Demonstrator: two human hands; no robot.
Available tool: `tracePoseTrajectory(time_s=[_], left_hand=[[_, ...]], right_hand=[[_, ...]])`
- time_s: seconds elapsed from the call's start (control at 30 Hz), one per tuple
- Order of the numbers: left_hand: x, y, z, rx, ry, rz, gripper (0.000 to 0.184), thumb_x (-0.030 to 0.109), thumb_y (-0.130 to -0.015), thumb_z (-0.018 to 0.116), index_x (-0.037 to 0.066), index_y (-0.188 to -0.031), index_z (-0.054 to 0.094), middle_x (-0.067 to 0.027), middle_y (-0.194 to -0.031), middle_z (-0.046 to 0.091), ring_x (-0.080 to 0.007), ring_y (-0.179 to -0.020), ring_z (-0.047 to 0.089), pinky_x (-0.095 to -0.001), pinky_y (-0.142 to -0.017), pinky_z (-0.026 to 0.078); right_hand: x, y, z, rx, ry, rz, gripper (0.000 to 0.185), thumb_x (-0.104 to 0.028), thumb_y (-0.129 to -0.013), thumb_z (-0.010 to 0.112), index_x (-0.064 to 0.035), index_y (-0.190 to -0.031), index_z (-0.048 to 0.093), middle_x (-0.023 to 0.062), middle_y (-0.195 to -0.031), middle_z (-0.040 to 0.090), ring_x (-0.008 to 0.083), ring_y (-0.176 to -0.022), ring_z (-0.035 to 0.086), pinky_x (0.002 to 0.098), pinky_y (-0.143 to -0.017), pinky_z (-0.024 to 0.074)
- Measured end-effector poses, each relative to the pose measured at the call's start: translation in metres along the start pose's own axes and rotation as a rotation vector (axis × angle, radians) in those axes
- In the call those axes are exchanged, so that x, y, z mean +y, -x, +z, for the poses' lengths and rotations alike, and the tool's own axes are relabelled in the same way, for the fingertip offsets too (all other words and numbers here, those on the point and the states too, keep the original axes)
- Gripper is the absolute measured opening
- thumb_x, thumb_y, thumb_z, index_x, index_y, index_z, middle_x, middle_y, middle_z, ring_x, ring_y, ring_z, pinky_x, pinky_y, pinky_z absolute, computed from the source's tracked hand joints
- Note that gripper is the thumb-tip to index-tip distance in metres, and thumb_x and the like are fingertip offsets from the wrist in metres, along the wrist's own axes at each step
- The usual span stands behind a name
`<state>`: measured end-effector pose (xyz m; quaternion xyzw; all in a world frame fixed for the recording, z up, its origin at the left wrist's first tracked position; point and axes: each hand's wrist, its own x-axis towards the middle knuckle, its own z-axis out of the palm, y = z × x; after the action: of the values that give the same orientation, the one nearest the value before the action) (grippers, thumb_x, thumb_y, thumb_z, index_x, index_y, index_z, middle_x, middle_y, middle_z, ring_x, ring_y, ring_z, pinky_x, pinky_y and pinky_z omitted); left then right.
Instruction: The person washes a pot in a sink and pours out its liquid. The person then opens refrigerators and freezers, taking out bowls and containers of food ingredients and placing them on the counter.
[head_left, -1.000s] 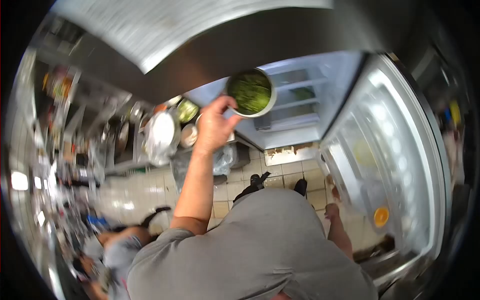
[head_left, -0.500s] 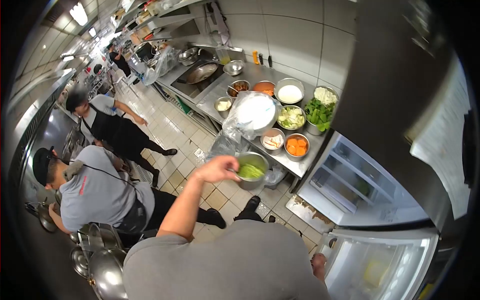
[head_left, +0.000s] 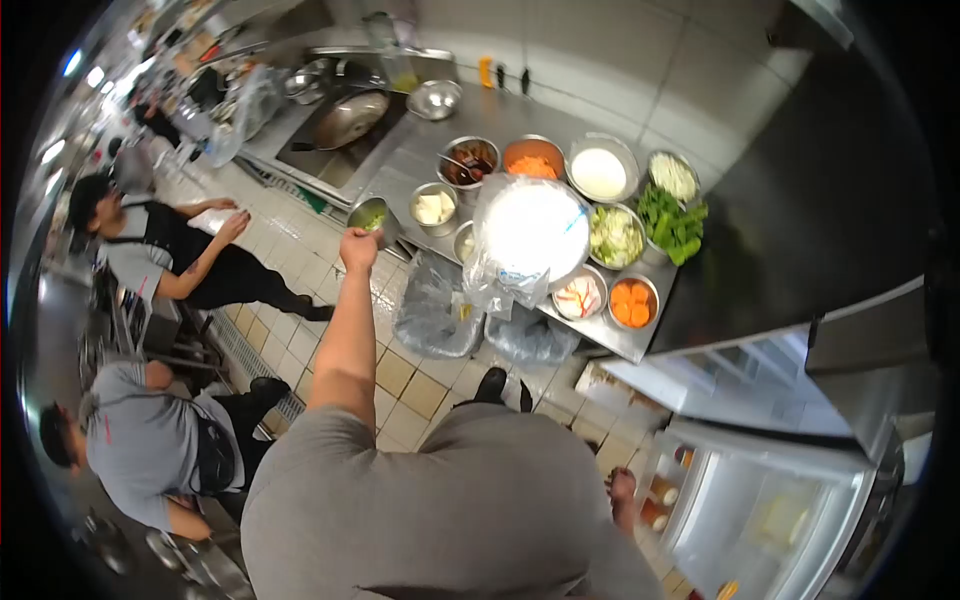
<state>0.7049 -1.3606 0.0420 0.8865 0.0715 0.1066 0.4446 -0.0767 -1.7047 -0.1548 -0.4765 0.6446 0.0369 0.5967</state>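
In our left hand [head_left: 360, 250] we pinch the near rim of a round steel container [head_left: 390, 228], shiny outside, chopped green vegetable [head_left: 371, 217] within. We have it by the front edge of the steel table [head_left: 405, 175], where bowls of orange slices [head_left: 631, 303] and leafy greens [head_left: 670, 222] stand. Floor [head_left: 405, 425] and wall [head_left: 600, 60] are tiled. Our right hand [head_left: 621, 486] is near the open refrigerator door [head_left: 775, 480]; we cannot tell whether it grips.
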Motion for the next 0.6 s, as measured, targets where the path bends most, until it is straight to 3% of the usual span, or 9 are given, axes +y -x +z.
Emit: tracePoseTrajectory(time_s=[0.17, 0.23, 0.3, 0.37, 0.43, 0.5, 0.53, 0.57, 0.6], left_hand=[[-0.028, -0.083, 0.078, -0.084, -0.283, 0.088, 0.032, 0.023, -0.074, 0.083, 0.008, -0.092, 0.062, -0.0115, -0.089, 0.07, -0.0263, -0.086, 0.068, -0.0384, -0.081, 0.053], [-0.046, -0.111, 0.1, -0.312, 0.089, -0.05, 0.042, 0.015, -0.076, 0.074, 0.008, -0.115, 0.061, -0.017, -0.111, 0.069, -0.0305, -0.107, 0.066, -0.0394, -0.092, 0.051], [-0.018, -0.088, 0.09, -0.274, 0.093, 0.071, 0.064, 0.006, -0.076, 0.066, 0.007, -0.138, 0.048, -0.0204, -0.131, 0.059, -0.0323, -0.123, 0.058, -0.0382, -0.106, 0.044], [-0.004, -0.061, 0.07, -0.232, 0.08, 0.327, 0.079, 0.004, -0.077, 0.066, 0.007, -0.15, 0.035, -0.021, -0.144, 0.049, -0.0356, -0.132, 0.05, -0.0384, -0.114, 0.036], [-0.004, -0.025, 0.053, -0.089, 0.072, 0.262, 0.08, 0.003, -0.078, 0.066, 0.006, -0.151, 0.033, -0.0223, -0.146, 0.047, -0.0397, -0.131, 0.051, -0.0411, -0.114, 0.036], [-0.051, -0.003, 0.044, 0.042, 0.005, 0.44, 0.082, 0.004, -0.079, 0.067, 0.007, -0.152, 0.03, -0.0258, -0.145, 0.047, -0.0434, -0.131, 0.049, -0.0443, -0.113, 0.038], [-0.06, 0.024, 0.03, 0.04, -0.044, 0.413, 0.083, 0.004, -0.079, 0.067, 0.008, -0.152, 0.029, -0.0293, -0.143, 0.047, -0.0458, -0.13, 0.049, -0.0469, -0.112, 0.038], [-0.061, 0.055, 0.014, 0.007, -0.089, 0.198, 0.081, 0.005, -0.08, 0.066, 0.009, -0.152, 0.029, -0.0318, -0.142, 0.048, -0.0481, -0.129, 0.05, -0.048, -0.112, 0.038], [-0.101, 0.06, 0.01, -0.026, -0.086, 0.148, 0.08, 0.006, -0.081, 0.065, 0.008, -0.152, 0.029, -0.0319, -0.141, 0.05, -0.0488, -0.128, 0.05, -0.0479, -0.111, 0.038]], right_hand=[[0.067, 0.078, 0.013, 0.063, -0.179, 0.164, 0.022, -0.018, -0.097, 0.055, -0.009, -0.117, 0.054, 0.0082, -0.088, 0.06, 0.0249, -0.071, 0.064, 0.046, -0.059, 0.0546], [0.093, 0.128, 0.001, 0.068, -0.246, 0.244, 0.023, -0.017, -0.096, 0.056, -0.0098, -0.117, 0.055, 0.0083, -0.09, 0.06, 0.0252, -0.072, 0.064, 0.046, -0.061, 0.0543], [0.112, 0.186, -0.018, 0.273, -0.228, 0.378, 0.025, -0.02, -0.094, 0.057, -0.0099, -0.117, 0.055, 0.0085, -0.091, 0.063, 0.0269, -0.074, 0.064, 0.0433, -0.062, 0.0528], [0.162, 0.238, -0.053, 0.414, -0.49, 0.401, 0.024, -0.026, -0.095, 0.057, -0.0092, -0.111, 0.057, 0.0088, -0.082, 0.064, 0.0249, -0.074, 0.062, 0.0411, -0.061, 0.051], [0.253, 0.248, -0.112, 0.506, -0.862, 0.404, 0.017, -0.024, -0.095, 0.054, -0.01, -0.086, 0.056, 0.0095, -0.065, 0.05, 0.023, -0.051, 0.05, 0.0413, -0.043, 0.0401], [0.276, 0.293, -0.156, 0.766, -0.92, 0.406, 0.026, -0.037, -0.096, 0.058, -0.0114, -0.098, 0.061, 0.0089, -0.063, 0.056, 0.024, -0.059, 0.06, 0.0426, -0.05, 0.0504], [0.29, 0.308, -0.186, 0.875, -1.026, 0.267, 0.031, -0.041, -0.099, 0.054, -0.0109, -0.098, 0.059, 0.0078, -0.063, 0.055, 0.0253, -0.052, 0.058, 0.0406, -0.043, 0.0483], [0.288, 0.327, -0.212, 0.953, -1.072, 0.101, 0.034, -0.044, -0.102, 0.051, -0.0117, -0.093, 0.059, 0.0057, -0.061, 0.052, 0.0239, -0.05, 0.055, 0.0385, -0.042, 0.0478], [0.274, 0.338, -0.244, 1.057, -1.134, -0.007, 0.038, -0.047, -0.103, 0.05, -0.0128, -0.088, 0.058, 0.0045, -0.06, 0.051, 0.0229, -0.049, 0.054, 0.0378, -0.042, 0.0486]])
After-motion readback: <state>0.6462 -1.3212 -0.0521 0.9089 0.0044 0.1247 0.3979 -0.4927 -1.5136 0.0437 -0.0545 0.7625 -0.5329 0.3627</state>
